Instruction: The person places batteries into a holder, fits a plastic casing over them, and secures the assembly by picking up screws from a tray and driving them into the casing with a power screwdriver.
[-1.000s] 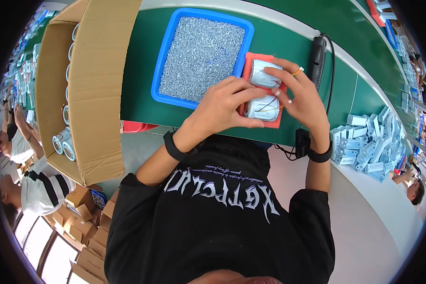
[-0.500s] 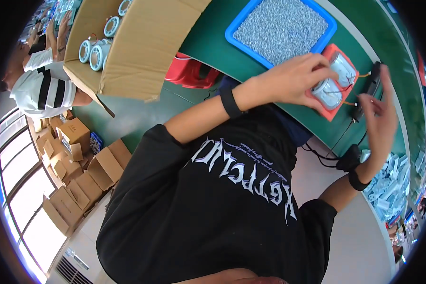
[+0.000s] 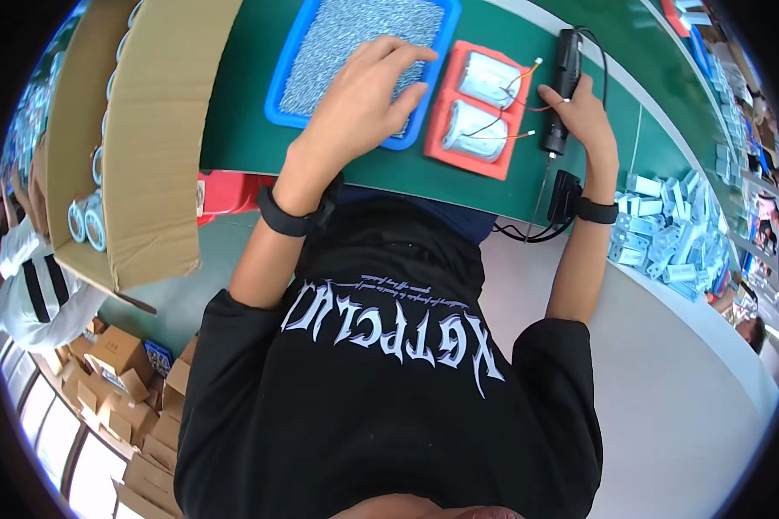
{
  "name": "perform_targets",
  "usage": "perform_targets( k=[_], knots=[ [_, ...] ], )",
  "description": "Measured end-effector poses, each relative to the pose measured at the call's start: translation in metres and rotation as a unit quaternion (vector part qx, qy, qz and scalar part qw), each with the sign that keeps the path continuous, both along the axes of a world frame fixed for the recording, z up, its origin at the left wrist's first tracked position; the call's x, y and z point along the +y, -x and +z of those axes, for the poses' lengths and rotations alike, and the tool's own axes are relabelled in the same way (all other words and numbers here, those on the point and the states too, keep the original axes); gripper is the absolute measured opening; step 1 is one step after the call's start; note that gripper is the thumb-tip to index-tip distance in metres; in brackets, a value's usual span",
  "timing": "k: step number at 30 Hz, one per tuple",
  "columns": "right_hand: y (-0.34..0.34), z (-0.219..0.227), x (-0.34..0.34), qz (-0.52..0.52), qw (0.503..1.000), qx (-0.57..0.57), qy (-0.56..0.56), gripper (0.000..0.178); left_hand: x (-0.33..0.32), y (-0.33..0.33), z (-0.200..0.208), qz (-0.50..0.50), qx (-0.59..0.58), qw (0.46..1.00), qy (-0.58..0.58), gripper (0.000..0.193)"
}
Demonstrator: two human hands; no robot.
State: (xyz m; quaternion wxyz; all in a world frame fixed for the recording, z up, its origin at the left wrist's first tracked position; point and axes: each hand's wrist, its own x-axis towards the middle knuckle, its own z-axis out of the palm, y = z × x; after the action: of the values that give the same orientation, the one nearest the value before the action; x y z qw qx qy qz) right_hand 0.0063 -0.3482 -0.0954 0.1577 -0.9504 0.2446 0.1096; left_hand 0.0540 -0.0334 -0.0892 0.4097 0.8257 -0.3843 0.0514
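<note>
My left hand (image 3: 363, 104) hovers over a blue tray (image 3: 275, 102) filled with small silvery metal pieces (image 3: 346, 39), probably screws. Its fingers are spread and hold nothing visible. Just right of the tray lies a red-orange holder (image 3: 442, 112) with two white cylindrical parts (image 3: 486, 78) set in it. Thin wires with small white plugs trail from them to the right. My right hand (image 3: 587, 121) grips a black electric screwdriver (image 3: 568, 65), thumb on one side and fingers on the other. The driver's thin bit points toward the table's near edge.
A large cardboard box (image 3: 156, 138) with white cylindrical parts (image 3: 86, 221) stands at left, near a red stool (image 3: 229, 195). A pile of pale blue-white plastic parts (image 3: 658, 229) lies at right. A black stand (image 3: 564, 197) and cables sit at the green table's (image 3: 242, 130) edge.
My left hand has left the white cylinders and moved left over the tray. My right hand, open before beside the screwdriver, has closed on it. The whole view has turned and shifted.
</note>
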Motion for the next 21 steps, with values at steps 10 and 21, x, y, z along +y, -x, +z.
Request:
perform_targets(
  k=[10, 21],
  knots=[
    [0.104, 0.041, -0.046, -0.106, 0.973, -0.094, 0.182, 0.050, -0.040, -0.002, 0.018, -0.040, 0.044, 0.998, 0.009, 0.039],
    [0.093, 0.025, -0.090, -0.239, 0.935, 0.163, 0.205, 0.045, -0.067, -0.022, 0.017, -0.045, 0.107, 0.993, -0.037, 0.044]
  ],
)
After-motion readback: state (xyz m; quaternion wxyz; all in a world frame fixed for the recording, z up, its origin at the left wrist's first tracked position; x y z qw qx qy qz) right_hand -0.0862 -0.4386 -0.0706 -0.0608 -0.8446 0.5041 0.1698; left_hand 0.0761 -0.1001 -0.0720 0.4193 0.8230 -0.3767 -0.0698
